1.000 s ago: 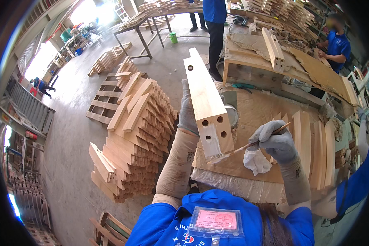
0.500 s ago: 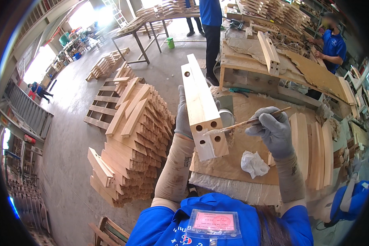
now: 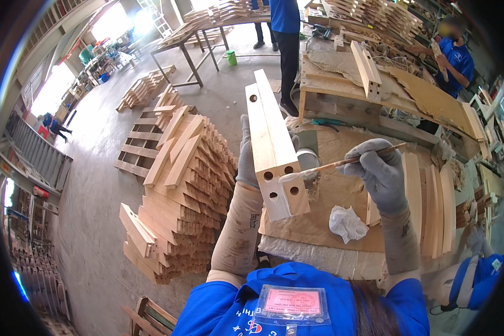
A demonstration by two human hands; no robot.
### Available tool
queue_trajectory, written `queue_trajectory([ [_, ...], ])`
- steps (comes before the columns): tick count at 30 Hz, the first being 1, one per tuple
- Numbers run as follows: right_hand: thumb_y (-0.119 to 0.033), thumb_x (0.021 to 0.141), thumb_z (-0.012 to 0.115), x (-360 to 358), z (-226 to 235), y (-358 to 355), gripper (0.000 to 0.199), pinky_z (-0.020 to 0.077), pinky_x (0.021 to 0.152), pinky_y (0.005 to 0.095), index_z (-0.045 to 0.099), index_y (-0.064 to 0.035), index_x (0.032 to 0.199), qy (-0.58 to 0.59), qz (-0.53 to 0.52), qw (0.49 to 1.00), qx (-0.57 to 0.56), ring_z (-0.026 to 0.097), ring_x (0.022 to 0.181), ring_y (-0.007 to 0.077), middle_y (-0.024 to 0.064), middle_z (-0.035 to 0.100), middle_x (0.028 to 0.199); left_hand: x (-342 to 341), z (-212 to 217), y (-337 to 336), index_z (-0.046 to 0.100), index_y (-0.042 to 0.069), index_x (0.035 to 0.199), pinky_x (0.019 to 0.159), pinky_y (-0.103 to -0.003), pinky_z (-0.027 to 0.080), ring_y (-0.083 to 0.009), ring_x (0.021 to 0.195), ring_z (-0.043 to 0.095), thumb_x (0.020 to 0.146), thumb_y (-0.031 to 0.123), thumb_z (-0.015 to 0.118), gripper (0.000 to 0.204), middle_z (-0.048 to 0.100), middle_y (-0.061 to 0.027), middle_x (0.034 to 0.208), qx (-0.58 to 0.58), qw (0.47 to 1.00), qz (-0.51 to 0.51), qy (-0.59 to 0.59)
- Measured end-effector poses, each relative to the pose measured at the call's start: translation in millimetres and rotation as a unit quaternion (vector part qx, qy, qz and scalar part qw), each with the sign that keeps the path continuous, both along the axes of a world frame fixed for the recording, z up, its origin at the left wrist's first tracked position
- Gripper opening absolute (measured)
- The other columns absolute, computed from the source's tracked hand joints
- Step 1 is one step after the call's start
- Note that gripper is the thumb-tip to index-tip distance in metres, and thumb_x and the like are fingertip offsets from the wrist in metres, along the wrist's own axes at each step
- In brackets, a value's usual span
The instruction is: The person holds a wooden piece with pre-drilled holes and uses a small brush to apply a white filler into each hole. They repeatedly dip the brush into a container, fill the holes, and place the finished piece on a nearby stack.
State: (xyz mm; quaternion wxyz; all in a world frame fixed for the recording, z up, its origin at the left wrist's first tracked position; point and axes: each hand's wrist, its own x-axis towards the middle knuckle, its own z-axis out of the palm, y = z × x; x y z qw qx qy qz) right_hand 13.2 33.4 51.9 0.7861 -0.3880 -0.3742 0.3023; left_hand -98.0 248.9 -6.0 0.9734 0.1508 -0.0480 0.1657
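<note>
My left hand [image 3: 247, 159], in a grey glove, is closed around the left side of a pale wooden leg [image 3: 273, 140], held tilted with its drilled end toward me. Several dark round holes show in that end, and a wet whitish smear lies below them. Between the fingers of my gloved right hand [image 3: 382, 178] is a thin brown stick [image 3: 327, 167]. Its white-coated tip lies at the drilled end, between the holes. Behind the wood, a pale round container [image 3: 307, 160] is partly hidden. The fingertips of my left hand are mostly hidden by the wood.
A crumpled white cloth or paper [image 3: 348, 224] lies on the brown sheet covering the bench [image 3: 319, 231]. Stacked wooden pieces [image 3: 187, 196] rise at left. More boards [image 3: 428, 207] stand at right. A co-worker [image 3: 456, 61] handles wood beyond the far workbench [image 3: 341, 84].
The wooden leg has shifted slightly left and up. My right hand has moved a little right and up, with the stick now more level. The co-worker at far right has raised a wooden piece.
</note>
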Motion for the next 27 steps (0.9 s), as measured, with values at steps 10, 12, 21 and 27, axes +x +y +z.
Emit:
queue_trajectory([
  [10, 0.011, 0.078, 0.058, 18, -9, -6, 0.014, 0.0577, 0.071, 0.0371, 0.065, 0.0017, 0.087, -0.055, 0.115, 0.992, 0.003, 0.068, 0.081, 0.0301, 0.0222, 0.066, 0.094, -6, 9, -3, 0.052, 0.007, 0.120, 0.078, -0.041, 0.056, -0.0300, 0.086, 0.065, 0.093, 0.061, 0.035, 0.063, 0.064, -0.0168, 0.097, -0.031, 0.999, 0.000, 0.017],
  [12, 0.012, 0.077, 0.059, 17, -9, -7, 0.013, 0.0576, 0.070, 0.0368, 0.065, 0.0021, 0.084, -0.050, 0.123, 0.991, -0.010, 0.068, 0.080, 0.0300, 0.0228, 0.066, 0.092, -7, 9, -3, 0.053, 0.007, 0.119, 0.078, -0.041, 0.055, -0.0301, 0.086, 0.065, 0.092, 0.061, 0.035, 0.063, 0.063, -0.0169, 0.097, -0.026, 0.999, 0.005, 0.019],
  [21, 0.013, 0.076, 0.057, 19, -18, -15, 0.014, 0.0574, 0.070, 0.0381, 0.064, 0.0025, 0.082, -0.029, 0.204, 0.978, -0.016, 0.068, 0.080, 0.0314, 0.0229, 0.066, 0.091, -9, 4, 0, 0.052, 0.008, 0.120, 0.079, -0.042, 0.055, -0.0293, 0.086, 0.065, 0.092, 0.061, 0.035, 0.062, 0.063, -0.0159, 0.098, -0.032, 0.999, 0.018, 0.032],
  [27, 0.012, 0.076, 0.057, 19, -7, -7, 0.012, 0.0558, 0.079, 0.0430, 0.063, 0.0024, 0.081, -0.038, 0.095, 0.993, 0.064, 0.066, 0.086, 0.0332, 0.0209, 0.064, 0.092, -12, 3, -2, 0.053, 0.008, 0.119, 0.080, -0.042, 0.054, -0.0303, 0.087, 0.064, 0.092, 0.061, 0.036, 0.062, 0.063, -0.0161, 0.097, -0.033, 0.999, 0.027, 0.028],
])
